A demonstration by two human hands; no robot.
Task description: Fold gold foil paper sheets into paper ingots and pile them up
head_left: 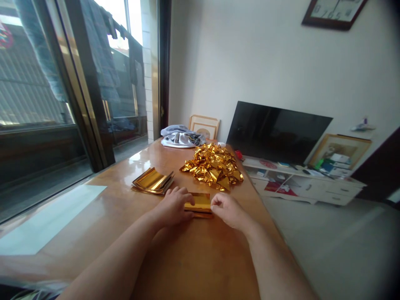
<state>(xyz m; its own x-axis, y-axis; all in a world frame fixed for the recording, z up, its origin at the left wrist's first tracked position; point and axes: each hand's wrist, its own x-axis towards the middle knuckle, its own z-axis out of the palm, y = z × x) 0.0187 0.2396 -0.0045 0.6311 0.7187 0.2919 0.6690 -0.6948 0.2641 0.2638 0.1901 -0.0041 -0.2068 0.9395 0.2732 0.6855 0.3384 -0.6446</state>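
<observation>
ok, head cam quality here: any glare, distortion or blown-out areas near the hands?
Head view: window daylight glares off the glossy wooden table and the heap of crumpled gold foil pieces; upper window blown out; corners vignetted, edges bowed; left hand and right hand on the flat gold foil sheet read clearly.

Single head-worn view, forward and down, close over the glossy brown wooden worktop point(193, 258), toward the black flat television screen point(275, 131).

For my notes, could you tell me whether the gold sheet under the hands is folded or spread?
Folded: the gold sheet shows as a narrow strip with layered edges.
</observation>
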